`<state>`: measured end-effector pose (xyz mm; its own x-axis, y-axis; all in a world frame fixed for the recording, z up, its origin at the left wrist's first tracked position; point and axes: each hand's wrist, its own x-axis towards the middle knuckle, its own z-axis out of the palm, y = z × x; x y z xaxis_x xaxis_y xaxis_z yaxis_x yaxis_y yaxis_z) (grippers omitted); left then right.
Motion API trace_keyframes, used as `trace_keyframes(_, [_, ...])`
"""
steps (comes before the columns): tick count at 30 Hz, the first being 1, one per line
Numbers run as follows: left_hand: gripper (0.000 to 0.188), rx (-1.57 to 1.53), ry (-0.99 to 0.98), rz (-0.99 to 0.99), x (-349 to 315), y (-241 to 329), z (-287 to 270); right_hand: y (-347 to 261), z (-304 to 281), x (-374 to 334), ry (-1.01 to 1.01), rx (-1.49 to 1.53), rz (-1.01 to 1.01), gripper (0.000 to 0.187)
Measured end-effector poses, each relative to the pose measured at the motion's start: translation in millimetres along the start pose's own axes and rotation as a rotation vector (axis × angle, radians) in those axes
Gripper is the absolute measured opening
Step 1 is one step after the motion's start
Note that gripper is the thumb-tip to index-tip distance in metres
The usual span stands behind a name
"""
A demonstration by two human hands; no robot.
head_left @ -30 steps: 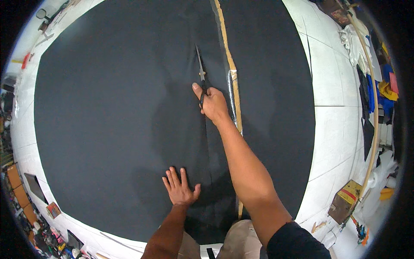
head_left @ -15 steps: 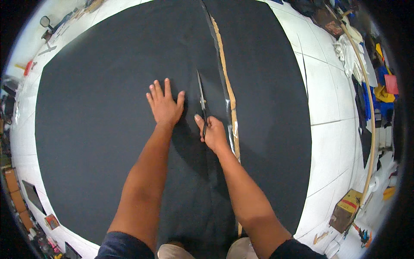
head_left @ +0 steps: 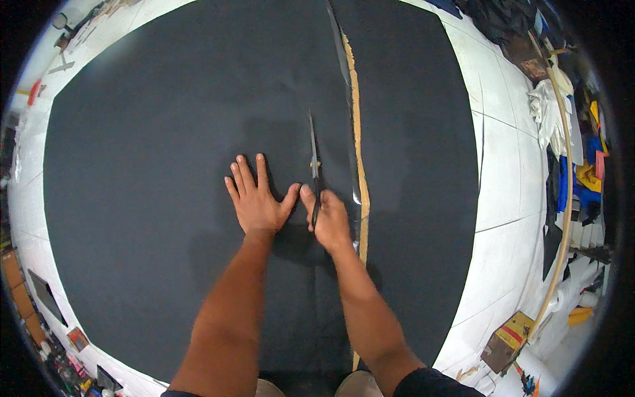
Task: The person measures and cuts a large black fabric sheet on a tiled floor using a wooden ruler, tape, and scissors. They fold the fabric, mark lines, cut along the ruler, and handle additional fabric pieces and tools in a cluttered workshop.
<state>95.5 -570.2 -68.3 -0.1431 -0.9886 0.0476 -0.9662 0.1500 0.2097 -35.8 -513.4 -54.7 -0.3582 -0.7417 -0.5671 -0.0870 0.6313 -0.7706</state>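
A large sheet of black fabric lies spread over the white tiled floor. My left hand rests on it, palm down with fingers spread, holding nothing. Close beside its thumb, my right hand grips a pair of scissors by the black handles. The blades point away from me and look almost closed. Right of the scissors, a long tan strip with a ragged edge runs from far to near, next to a dark, partly shiny band.
A cardboard box stands on the floor at the near right. Behind it a long wooden pole passes heaped cloths, including a white one. At the left lie a dark flat panel and brown boxes.
My left hand has slid nearer to me, its thumb now close to my right thumb. My right hand, still holding the scissors, has shifted slightly nearer. The view has shifted a little.
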Motion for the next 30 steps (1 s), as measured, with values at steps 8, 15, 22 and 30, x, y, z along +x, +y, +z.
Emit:
trace_keyframes(8, [0.095,-0.023,-0.06,-0.019,6,11,-4,-83,-17,93,-0.016,0.074,0.007,0.06])
trace_keyframes(15, [0.096,-0.018,-0.108,-0.043,7,3,-6,-83,-3,104,-0.01,0.112,-0.042,0.053])
trace_keyframes(22, [0.096,-0.044,-0.119,-0.041,9,6,-5,-174,-6,207,-0.01,0.058,-0.122,0.058])
trace_keyframes(30, [0.098,-0.043,-0.165,-0.055,12,4,-7,-201,-2,273,0.047,0.028,-0.199,0.053])
